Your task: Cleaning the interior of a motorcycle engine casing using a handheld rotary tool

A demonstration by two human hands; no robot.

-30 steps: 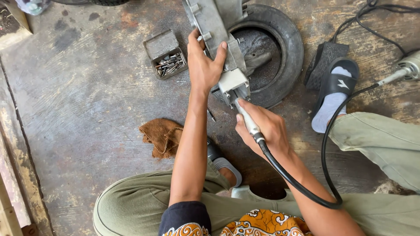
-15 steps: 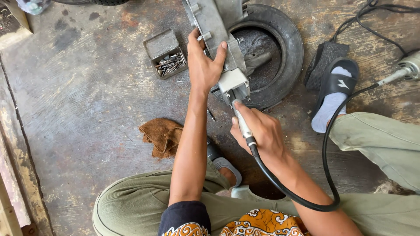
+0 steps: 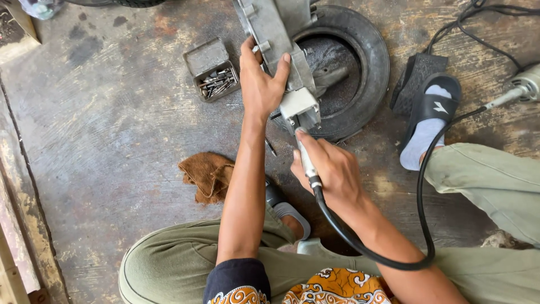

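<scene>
We had one view only, from the camera on our head, and it faced almost straight down at the concrete floor [image 3: 101,129] before our folded knees. It sat close: our forearms filled the middle, and the tyre [image 3: 365,67] was cut by the top edge.

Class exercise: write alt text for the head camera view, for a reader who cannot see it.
Seen from above, a seated person's left hand steadies a grey metal casing resting over a black rubber tyre, while the right hand holds a slim rotary handpiece on a black flexible shaft against it. A small metal box of screws and a brown rag lie on the stained concrete floor.
</scene>
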